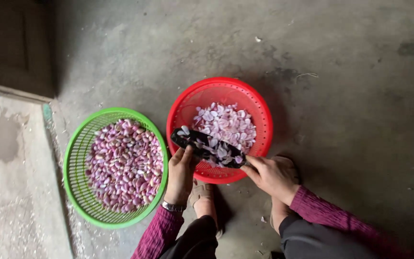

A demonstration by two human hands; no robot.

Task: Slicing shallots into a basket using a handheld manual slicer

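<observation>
A red plastic basket (259, 108) on the floor holds a pile of pale pink sliced shallots (228, 123). Across its near side lies a black slicer board (206, 146) with slices stuck on it. My right hand (271, 176) grips the board's right end. My left hand (180, 173) is at the board's left part, fingers curled against its underside edge; whether it holds a shallot cannot be told. A green plastic basket (75, 158) to the left is filled with whole peeled purple shallots (124, 165).
The grey concrete floor (341, 86) stretches around the baskets. My feet in sandals (204, 196) sit just below the red basket. A raised step edge (15, 91) and a lower wet patch with debris lie at the far left.
</observation>
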